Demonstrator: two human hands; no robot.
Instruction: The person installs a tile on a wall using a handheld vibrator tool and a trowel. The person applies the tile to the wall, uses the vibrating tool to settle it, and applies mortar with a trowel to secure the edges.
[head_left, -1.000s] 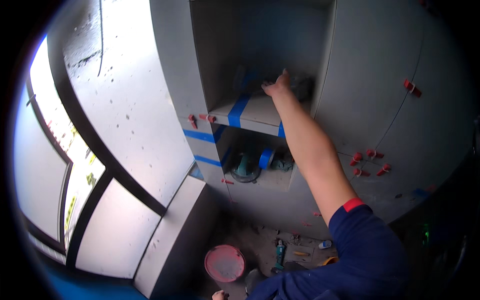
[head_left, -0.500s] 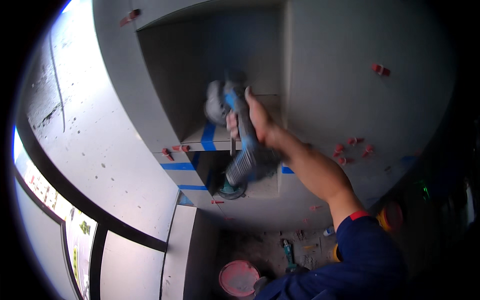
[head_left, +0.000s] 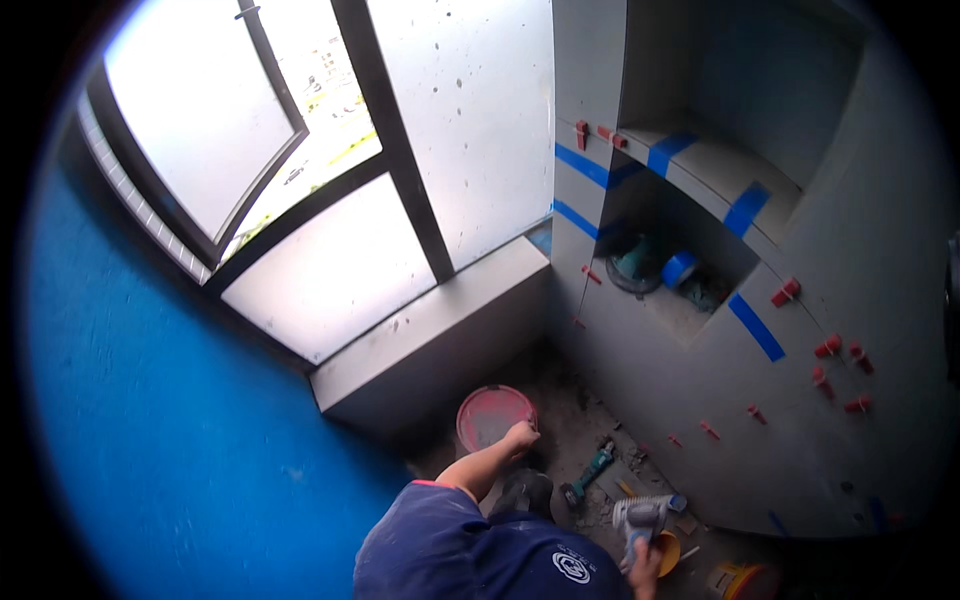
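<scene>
My right hand (head_left: pixel 645 569) is low in the view, at the right of my body, with its fingers wrapped round the handle of a grey cordless power tool (head_left: pixel 643 515). The tool has a ribbed end and a small blue part; its exact kind is hard to make out. My left hand (head_left: pixel 521 437) hangs in front of me, its fingers curled closed, and overlaps the right edge of a round red bucket (head_left: pixel 496 417). Whatever those fingers hold, if anything, is hidden. Between my hands a green cordless angle grinder (head_left: pixel 588 473) lies on the dusty floor.
A tiled wall with red levelling clips (head_left: pixel 785 292) and blue tape (head_left: pixel 757 328) rises at right. Its lower niche holds a green round-based tool (head_left: pixel 632 266) and a blue tape roll (head_left: pixel 679 269). A ledge (head_left: pixel 430 325) runs under windows; a yellow bucket (head_left: pixel 738 580) stands lower right.
My right hand has brought the power tool down from before the upper niche to beside my body. The view has swung left, bringing in the blue wall and my left hand.
</scene>
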